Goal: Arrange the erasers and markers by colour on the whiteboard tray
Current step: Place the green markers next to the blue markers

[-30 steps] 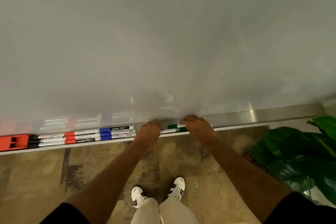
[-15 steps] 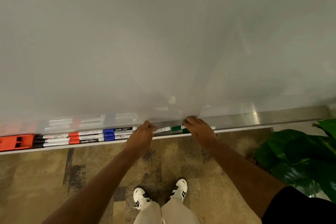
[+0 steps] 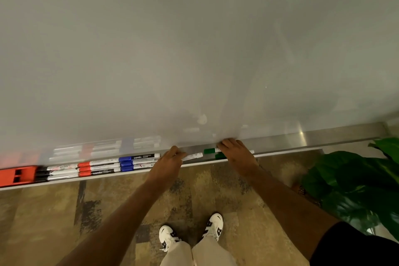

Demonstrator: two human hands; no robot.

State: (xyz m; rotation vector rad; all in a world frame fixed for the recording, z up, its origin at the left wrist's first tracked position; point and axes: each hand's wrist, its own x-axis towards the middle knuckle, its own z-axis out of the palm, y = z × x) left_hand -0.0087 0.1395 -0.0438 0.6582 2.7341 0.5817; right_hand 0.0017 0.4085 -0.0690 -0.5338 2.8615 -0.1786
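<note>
A metal whiteboard tray runs along the bottom of the whiteboard. At its left end lies an orange-red eraser, then black markers, red markers and blue markers in rows. My left hand is shut on a white marker barrel that sticks out to its right. My right hand rests over the green markers, its fingers curled on them; their right ends are hidden under it.
A large green plant stands on the floor at the right, below the tray's end. The tray's right stretch holds nothing visible. My white shoes are on patterned carpet below.
My left hand has drawn a marker leftward, away from the green caps, opening a gap between the two hands. My right hand stays on the green markers.
</note>
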